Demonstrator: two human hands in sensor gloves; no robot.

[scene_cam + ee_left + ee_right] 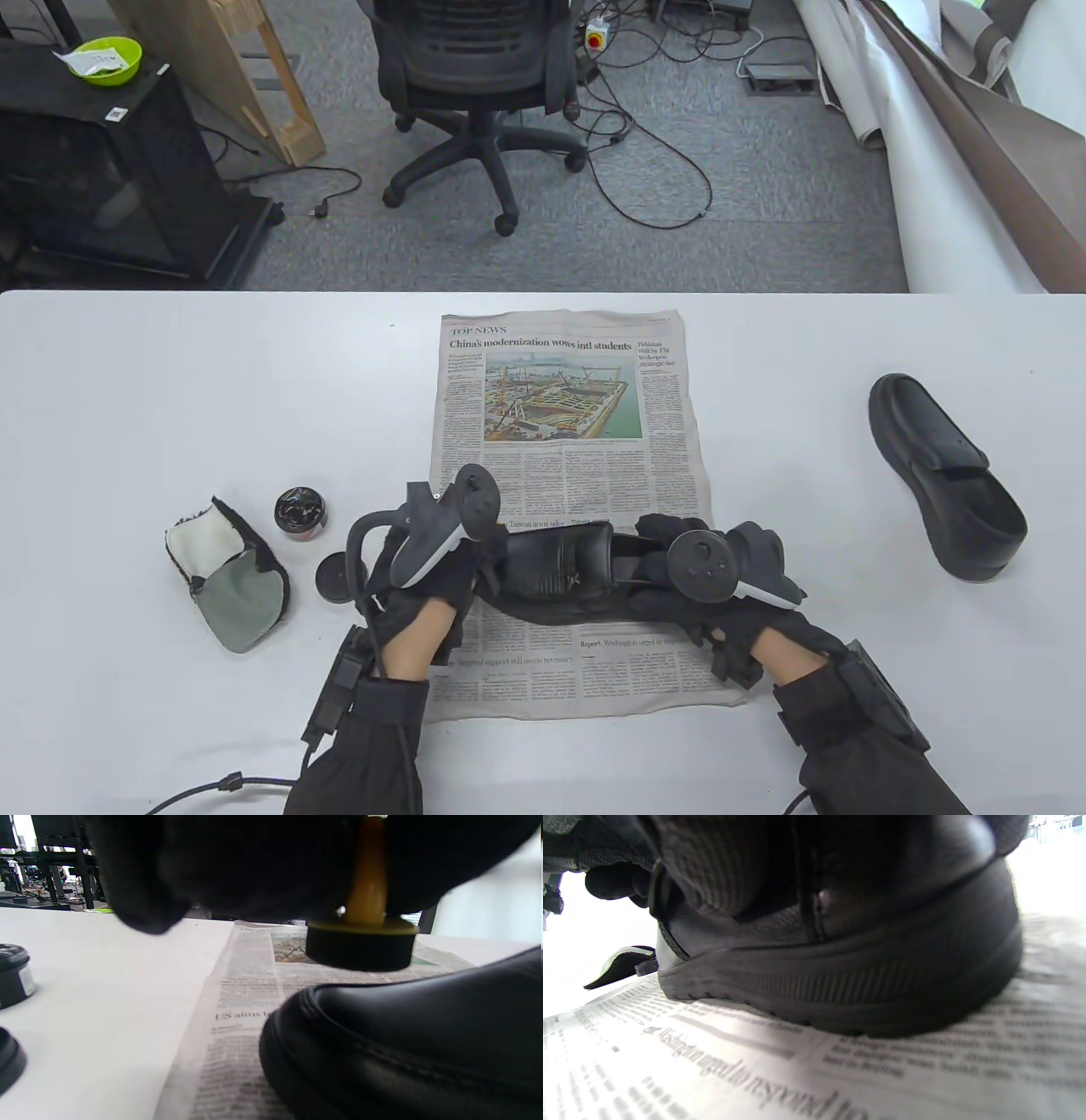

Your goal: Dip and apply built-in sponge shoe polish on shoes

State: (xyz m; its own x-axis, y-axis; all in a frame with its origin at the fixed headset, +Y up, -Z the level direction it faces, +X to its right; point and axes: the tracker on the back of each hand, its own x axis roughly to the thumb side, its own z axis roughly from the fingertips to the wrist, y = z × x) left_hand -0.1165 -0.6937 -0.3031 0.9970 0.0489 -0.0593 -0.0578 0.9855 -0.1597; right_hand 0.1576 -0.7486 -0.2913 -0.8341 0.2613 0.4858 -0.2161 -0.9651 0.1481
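A black shoe [568,577] lies across the near part of the newspaper [564,407], toe to the left. My left hand [479,560] pinches the sponge applicator by its yellow stem [368,882]. Its round black sponge [360,948] hangs just above the shoe's toe [424,1035], with a thin gap showing. My right hand [679,548] grips the shoe at the heel end, fingers [746,861] curled over its rim above the ribbed sole [840,984]. The open polish tin [300,513] stands left of the paper, its lid [338,579] beside it.
A second black shoe [946,475] rests on the white table [170,407] at the right. A grey and white polishing mitt [229,577] lies left of the tin. An office chair [475,76] and cables are on the floor beyond the table's far edge.
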